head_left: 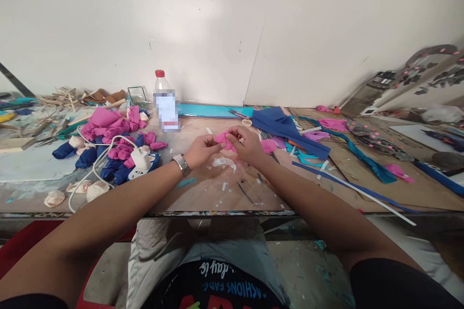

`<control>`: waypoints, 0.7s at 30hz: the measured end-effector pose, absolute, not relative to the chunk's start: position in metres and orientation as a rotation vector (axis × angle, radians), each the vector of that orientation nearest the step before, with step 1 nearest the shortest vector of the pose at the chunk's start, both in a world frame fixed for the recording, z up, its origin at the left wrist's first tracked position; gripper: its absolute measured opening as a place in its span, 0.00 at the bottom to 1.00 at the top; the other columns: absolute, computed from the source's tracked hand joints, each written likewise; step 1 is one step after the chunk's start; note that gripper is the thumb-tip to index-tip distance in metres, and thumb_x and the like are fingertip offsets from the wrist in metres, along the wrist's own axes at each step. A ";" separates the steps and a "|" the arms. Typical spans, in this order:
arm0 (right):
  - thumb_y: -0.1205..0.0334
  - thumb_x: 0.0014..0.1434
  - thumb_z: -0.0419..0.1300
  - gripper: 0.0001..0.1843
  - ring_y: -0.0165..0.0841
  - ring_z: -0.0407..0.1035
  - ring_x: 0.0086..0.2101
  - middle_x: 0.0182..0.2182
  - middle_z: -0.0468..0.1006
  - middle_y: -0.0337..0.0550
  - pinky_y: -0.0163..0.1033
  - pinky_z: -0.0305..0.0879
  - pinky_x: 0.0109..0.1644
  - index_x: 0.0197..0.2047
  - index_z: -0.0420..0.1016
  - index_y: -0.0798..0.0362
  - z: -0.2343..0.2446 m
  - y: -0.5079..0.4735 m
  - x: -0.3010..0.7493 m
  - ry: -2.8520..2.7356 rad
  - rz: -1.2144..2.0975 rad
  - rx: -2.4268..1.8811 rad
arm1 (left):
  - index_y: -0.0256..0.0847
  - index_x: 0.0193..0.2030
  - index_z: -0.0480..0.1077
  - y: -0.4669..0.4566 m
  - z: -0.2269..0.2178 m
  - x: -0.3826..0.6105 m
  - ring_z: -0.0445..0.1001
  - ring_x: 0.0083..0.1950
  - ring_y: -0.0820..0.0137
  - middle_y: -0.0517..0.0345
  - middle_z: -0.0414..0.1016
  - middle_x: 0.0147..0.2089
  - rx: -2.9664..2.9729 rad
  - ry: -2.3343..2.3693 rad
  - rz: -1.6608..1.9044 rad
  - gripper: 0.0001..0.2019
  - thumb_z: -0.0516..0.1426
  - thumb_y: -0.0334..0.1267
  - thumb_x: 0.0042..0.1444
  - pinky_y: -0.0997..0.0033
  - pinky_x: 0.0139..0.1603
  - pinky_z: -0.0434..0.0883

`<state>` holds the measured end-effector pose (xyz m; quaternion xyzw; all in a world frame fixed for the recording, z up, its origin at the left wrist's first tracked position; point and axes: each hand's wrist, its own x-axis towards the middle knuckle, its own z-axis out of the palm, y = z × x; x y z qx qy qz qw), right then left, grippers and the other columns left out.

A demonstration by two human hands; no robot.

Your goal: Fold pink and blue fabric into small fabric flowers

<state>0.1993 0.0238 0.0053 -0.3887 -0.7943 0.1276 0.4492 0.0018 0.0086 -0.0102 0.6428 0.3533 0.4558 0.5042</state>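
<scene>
Over the middle of the worktable point(203, 193), my left hand point(201, 149) and my right hand point(247, 144) meet on a small pink fabric piece point(224, 140). The fingers of both hands are pinched on it, the left from the left side, the right over its top and right side. A wristwatch point(181, 164) sits on my left wrist. More pink scraps point(268, 145) lie just right of my right hand.
A plastic bottle with a red cap point(165, 101) stands behind my hands. Left of it lie pink cloth point(104, 124), rolled blue and pink pieces point(108, 161), cream fabric roses point(87, 189) and a white power strip with cable point(141, 160). Blue cloth point(286, 128), teal strips and thin rods lie on the right.
</scene>
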 end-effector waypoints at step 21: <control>0.48 0.69 0.57 0.15 0.34 0.70 0.33 0.33 0.79 0.41 0.40 0.65 0.39 0.42 0.77 0.50 0.004 0.025 0.200 -1.930 0.297 -0.909 | 0.36 0.33 0.74 0.009 -0.014 0.003 0.68 0.32 0.73 0.58 0.72 0.30 1.443 0.732 1.115 0.27 0.63 0.64 0.55 0.70 0.38 0.68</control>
